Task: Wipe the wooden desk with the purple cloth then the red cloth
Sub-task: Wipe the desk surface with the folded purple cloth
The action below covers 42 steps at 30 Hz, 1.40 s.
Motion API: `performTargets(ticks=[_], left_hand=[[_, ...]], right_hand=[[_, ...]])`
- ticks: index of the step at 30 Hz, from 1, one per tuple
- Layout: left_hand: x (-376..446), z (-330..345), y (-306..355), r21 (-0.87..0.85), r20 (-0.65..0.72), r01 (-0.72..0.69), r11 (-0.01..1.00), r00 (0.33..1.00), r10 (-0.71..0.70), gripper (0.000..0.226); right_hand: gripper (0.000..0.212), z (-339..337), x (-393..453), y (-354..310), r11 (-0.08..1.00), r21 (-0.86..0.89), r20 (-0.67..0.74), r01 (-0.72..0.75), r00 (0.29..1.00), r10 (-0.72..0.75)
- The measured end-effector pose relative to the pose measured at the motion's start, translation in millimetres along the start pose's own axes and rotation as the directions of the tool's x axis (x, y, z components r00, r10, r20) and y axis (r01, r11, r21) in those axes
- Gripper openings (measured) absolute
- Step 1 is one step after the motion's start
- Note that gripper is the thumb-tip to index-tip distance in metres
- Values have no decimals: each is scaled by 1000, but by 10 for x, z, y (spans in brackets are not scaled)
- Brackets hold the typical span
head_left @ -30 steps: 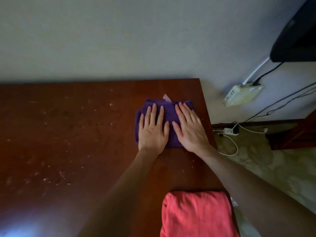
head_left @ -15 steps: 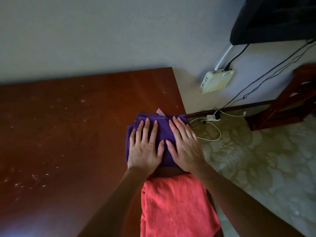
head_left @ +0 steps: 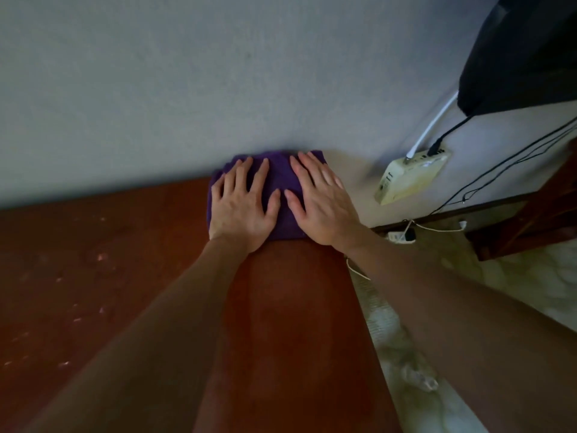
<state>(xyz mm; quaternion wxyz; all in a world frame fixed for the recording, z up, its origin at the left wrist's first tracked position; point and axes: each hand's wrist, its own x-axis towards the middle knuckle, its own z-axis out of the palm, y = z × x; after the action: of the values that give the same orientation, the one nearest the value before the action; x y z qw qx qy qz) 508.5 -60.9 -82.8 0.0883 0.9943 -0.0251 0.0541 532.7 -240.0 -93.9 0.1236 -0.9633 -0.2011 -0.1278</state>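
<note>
- Your left hand [head_left: 242, 207] is flat on the purple cloth [head_left: 279, 185], fingers straight and spread, palm down, nothing gripped.
- Your right hand [head_left: 318, 203] is likewise flat on the cloth just beside the left at its 3 o'clock, fingers straight, pointing toward 11 o'clock. The thumbs are near each other but apart, with purple showing between them.
- The purple cloth is folded and sits at the far right corner of the wooden desk [head_left: 93, 276], its far edge up against the wall [head_left: 187, 89] at 12 o'clock. Both your palms cover most of it; only the middle strip and the far edge are visible.
- Both your forearms run back from the cloth toward 6 o'clock, the left over the desk top, the right over the desk's right edge.
- The desk surface at 9 o'clock of your hands has scattered pale specks [head_left: 100, 256]. The strip at 6 o'clock of the cloth looks smooth, with a faint sheen.
- At 3 o'clock of your right hand, on the wall: a cream box [head_left: 412, 176] with a white cable and a black cable plugged into its top.
- At 1 o'clock, top right corner: a dark object [head_left: 524, 51], can't tell what it is.
- At 4 o'clock, on the patterned floor [head_left: 515, 307]: a white power strip [head_left: 401, 236] with cords, by the skirting.
</note>
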Motion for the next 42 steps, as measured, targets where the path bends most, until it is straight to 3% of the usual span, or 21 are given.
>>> performTargets(ticks=[8,19,23,32,42], left_hand=[[-262,-19,104,-26,44,-8,1000,999,9,71],[-2286,-174,432,-84,93,-95,992,990,102,65],[-2752,-283,332,-89,97,-99,991,989,108,64],[-2664,-347,47,-114,65,-111,987,991,118,61],[-1320,-418,-1167,48,6,40,998,999,-41,63]], right_hand=[[68,-88,-257,-79,1000,29,53,-5,999,4],[68,-613,-2284,-730,996,-82,89,-24,996,32],[71,-702,-2614,-1006,991,-130,125,-4,992,20],[71,-633,-2327,-1078,992,-107,128,69,990,-55],[73,46,-375,-1521,986,36,140,163,976,-166]])
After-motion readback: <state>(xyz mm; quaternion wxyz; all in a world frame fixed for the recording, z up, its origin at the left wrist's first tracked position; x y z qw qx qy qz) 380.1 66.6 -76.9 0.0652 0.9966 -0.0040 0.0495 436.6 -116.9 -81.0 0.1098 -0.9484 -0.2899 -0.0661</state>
